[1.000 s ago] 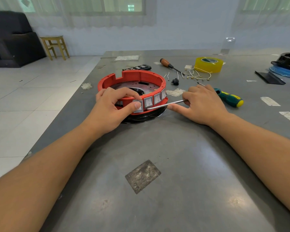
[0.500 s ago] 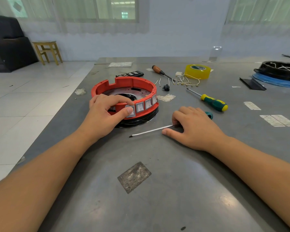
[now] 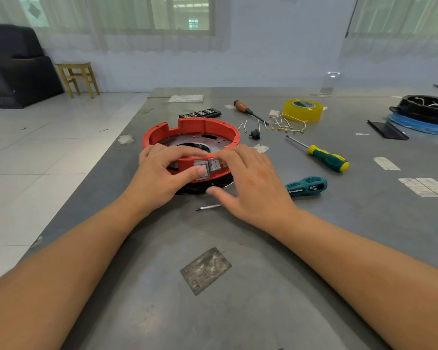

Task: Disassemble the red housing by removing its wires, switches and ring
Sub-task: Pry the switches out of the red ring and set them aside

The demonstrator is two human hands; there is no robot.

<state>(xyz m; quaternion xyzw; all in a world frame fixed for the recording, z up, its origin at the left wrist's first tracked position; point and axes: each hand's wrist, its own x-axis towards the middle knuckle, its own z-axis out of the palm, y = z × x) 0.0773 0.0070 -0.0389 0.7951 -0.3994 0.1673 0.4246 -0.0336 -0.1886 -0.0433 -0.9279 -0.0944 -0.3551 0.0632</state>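
My left hand (image 3: 159,178) grips the near wall of the round red plastic housing (image 3: 191,137), mid-table on the grey metal table (image 3: 263,286), thumb on a grey rocker switch (image 3: 201,170). My right hand (image 3: 250,183), fingers loosely extended and holding nothing, reaches over the rim beside it. Risk: uneven pushing could jam the switch or snap its clips. The teal-handled screwdriver (image 3: 306,186), held a second ago, now lies released.

Red housing (image 3: 202,126) with grey switches (image 3: 215,164) on a grey table (image 3: 263,286); at two o'clock, yellow tape (image 3: 303,110) (translucent) and a green-and-yellow screwdriver (image 3: 325,159).
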